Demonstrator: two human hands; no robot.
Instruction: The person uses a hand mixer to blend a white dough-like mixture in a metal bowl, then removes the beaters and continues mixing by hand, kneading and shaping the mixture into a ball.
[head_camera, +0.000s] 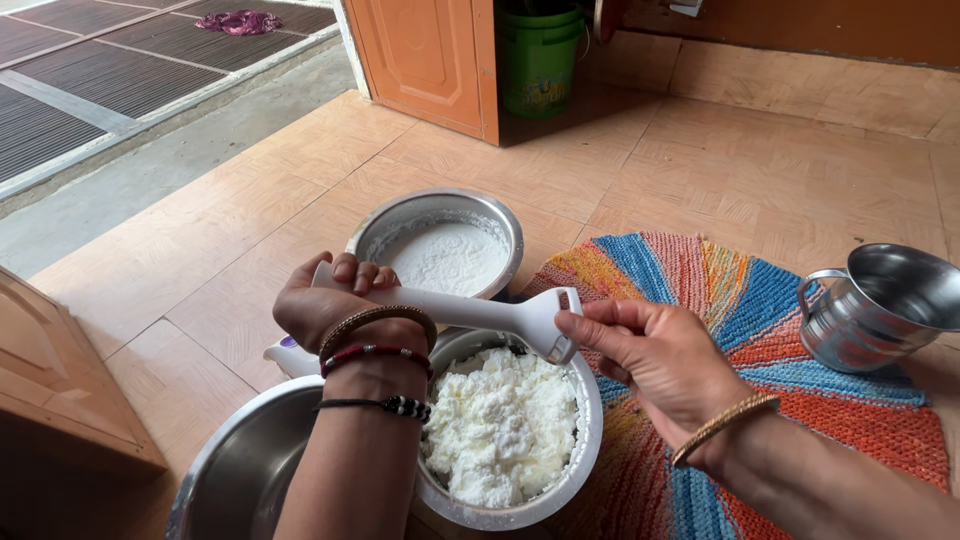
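A white peeler (470, 310) lies level, handle toward nine o'clock, blade head toward three, above the bowl (590, 440) of white crumbly curd (500, 425).

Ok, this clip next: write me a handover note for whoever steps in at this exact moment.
Left hand: closed around the handle end of the white peeler-like tool.
Right hand: fingertips pinching the tool's head, held over the steel bowl of white crumbly curd.
Behind it stands a second steel bowl with a white powdery layer inside. An empty large steel basin sits at lower left, a steel jug on the woven mat at right.
Done: curd looks untouched by the tool.
Left: whatever the tool is meant for; not yet started.
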